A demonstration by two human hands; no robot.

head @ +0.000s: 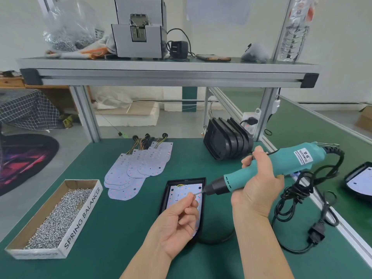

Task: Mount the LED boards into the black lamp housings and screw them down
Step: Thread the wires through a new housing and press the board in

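– Now, the LED board (pixel 177 198): location?
– Seated flat in the black lamp housing (pixel 185 180) on the green bench mat (pixel 120 228), directly before the person, with its wires at the far end. I judge that it is not yet fastened.
– Hands?
– Left hand (pixel 177 218): thumb and forefinger are pinched on what appears to be a small screw (pixel 193 195), held at the bit tip above the board. The other fingers are curled. Right hand (pixel 259 184): wrapped round the teal electric screwdriver (pixel 281 168), which is tilted with its bit toward the board.
– Handling?
– In my judgement the board is thin, light and stiff, with fragile emitters on its face. Take it by the bare edges, never by the wires. The housing looks rigid and may slide on the mat under driver pressure, so steady its rim.
– Surroundings?
– Spare boards (pixel 136 172) are fanned out beyond on the left, and nested housings (pixel 227 137) stand behind. A carton of screws (pixel 54 216) is at the left. The driver's coiled cord (pixel 302 198) lies to the right, and one filled housing (pixel 360 180) sits at the far right edge.
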